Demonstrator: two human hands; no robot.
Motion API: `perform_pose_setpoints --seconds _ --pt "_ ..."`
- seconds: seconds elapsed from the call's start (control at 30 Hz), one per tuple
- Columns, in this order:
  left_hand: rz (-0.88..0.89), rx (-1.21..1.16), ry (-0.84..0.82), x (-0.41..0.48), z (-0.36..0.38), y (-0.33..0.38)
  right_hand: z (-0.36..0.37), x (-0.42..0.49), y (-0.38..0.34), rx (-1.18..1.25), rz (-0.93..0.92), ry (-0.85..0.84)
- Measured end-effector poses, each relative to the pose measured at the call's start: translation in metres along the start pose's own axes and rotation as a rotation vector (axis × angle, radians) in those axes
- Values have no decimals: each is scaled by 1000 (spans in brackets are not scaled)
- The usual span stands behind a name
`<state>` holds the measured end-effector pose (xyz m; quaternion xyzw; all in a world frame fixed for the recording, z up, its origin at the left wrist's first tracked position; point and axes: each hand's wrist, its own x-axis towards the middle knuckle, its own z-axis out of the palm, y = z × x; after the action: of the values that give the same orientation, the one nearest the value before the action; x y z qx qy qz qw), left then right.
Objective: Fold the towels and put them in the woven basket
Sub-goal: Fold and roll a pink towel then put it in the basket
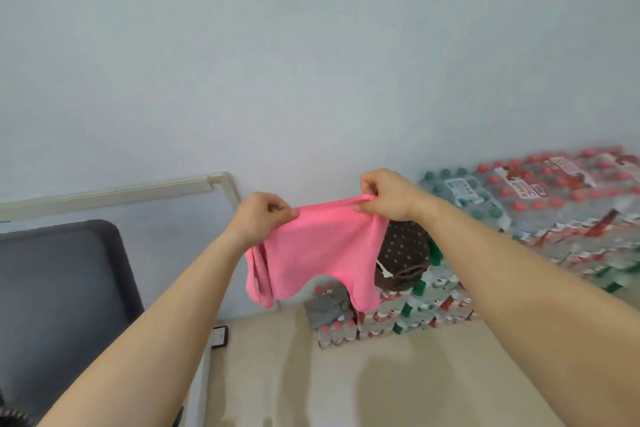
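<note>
Currently both my arms are stretched forward and raised, with the towel held up in the air between them, in front of the wall.

Left hand: fingers curled, thumb and fingertips pinching the towel's upper left corner.

Right hand: fingers curled, pinching the upper right corner, with the hem bunched under the thumb. This hand sits slightly higher than the left.

Towel: pink, top edge fairly taut between my two hands. The rest hangs free and touches nothing else that I can see. Its left side is doubled into loose folds below my left wrist. The lower edge arches upward in the middle, with a corner drooping on each side.

Surroundings: behind the towel, to the lower right, a brown dotted item rests on stacked packs of bottles; I cannot tell what it is. A grey cloth lies lower on the same stack. At left stands a dark chair, with a pale-framed board against the wall behind it. The floor is beige.
</note>
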<state>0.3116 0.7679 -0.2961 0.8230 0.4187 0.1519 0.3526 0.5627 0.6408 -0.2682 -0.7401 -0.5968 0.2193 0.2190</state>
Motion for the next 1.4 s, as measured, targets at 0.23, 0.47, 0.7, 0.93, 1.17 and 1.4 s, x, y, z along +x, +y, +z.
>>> perform_pose_setpoints --seconds 0.23,0.47,0.7,0.93,1.17,1.4 --pt "170 191 -302 12 109 103 -56 -116 145 -76 288 95" --pt "248 334 -242 36 196 167 -107 -182 231 -283 435 171" --pt "339 370 -197 94 267 211 -157 -187 295 -456 574 264" --pt "302 376 -236 187 332 240 -208 -139 387 -516 736 259" --pt "200 365 -316 285 373 257 -267 -86 474 -548 877 232" --pt "55 360 -239 343 404 273 -293 -24 534 -397 901 370"
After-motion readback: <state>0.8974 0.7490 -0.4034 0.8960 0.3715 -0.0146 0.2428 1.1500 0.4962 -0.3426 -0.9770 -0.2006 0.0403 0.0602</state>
